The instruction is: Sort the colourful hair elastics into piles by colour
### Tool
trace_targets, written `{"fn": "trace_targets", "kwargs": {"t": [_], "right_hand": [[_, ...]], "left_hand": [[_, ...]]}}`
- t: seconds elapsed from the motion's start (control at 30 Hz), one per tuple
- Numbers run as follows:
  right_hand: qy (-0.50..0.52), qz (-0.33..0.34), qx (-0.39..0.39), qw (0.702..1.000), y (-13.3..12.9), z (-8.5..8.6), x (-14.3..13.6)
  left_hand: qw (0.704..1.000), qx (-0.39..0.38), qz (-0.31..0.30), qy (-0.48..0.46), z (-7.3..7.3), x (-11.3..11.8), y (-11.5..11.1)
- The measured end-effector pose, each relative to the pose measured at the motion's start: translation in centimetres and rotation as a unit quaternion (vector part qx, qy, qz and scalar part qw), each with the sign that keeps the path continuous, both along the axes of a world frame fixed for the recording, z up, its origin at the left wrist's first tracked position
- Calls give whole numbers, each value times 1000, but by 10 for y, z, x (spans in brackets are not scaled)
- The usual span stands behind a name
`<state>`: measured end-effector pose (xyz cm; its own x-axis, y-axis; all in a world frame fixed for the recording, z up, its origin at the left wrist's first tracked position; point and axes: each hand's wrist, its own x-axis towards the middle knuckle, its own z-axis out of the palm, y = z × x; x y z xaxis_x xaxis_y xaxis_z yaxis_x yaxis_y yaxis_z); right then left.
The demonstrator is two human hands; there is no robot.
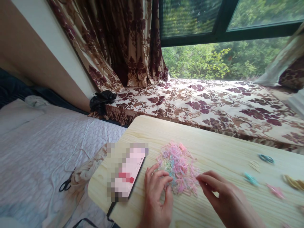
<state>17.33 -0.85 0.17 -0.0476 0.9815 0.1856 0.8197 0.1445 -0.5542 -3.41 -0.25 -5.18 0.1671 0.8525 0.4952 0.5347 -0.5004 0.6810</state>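
A loose heap of thin pink, lilac and pale blue strands [177, 161] lies on the light wooden table [152, 131]. My left hand [158, 193] rests at the heap's near left side, its fingers curved and apart, with the fingertips at the strands. At the heap's right edge, my right hand [220, 191] has thumb and forefinger pinched together; whatever is between them is too small to make out. Small separate bunches lie to the right: blue-grey [266, 159], cream [255, 165], turquoise [251, 179], pink [275, 191] and yellow [294, 182].
A phone [131, 169] with a partly blurred screen lies left of my left hand. Beyond the table's left edge is a bed [59, 136] with a white cable and black scissors [65, 185]. A flowered window seat [201, 104] runs behind the table.
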Motion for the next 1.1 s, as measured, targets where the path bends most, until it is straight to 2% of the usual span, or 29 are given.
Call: {"fn": "trace_targets", "kwargs": {"t": [0.1,0.23,0.43,0.67,0.77,0.9,1.0,1.1], "right_hand": [[28,-8,16,999,0,-2,4],[80,-51,26,995,-1,-7,7],[144,-108,-5,984,-6,-8,12],[190,-172,-65,964,-27,-9,41],[173,-206,-63,961,-37,-10,62],[98,-285,-12,954,-44,-4,96],[78,-346,-30,935,-41,1,115],[48,-359,-50,931,-35,4,124]], "left_hand": [[1000,-3,0,-2,0,0,0],[1000,-3,4,0,1,1,0],[1000,2,7,14,1,2,0],[998,47,-8,41,-8,-5,4],[998,56,-14,41,-12,-7,5],[997,62,-20,45,-16,-9,4],[997,63,-23,49,-17,-10,5],[997,64,-23,48,-18,-10,6]]}}
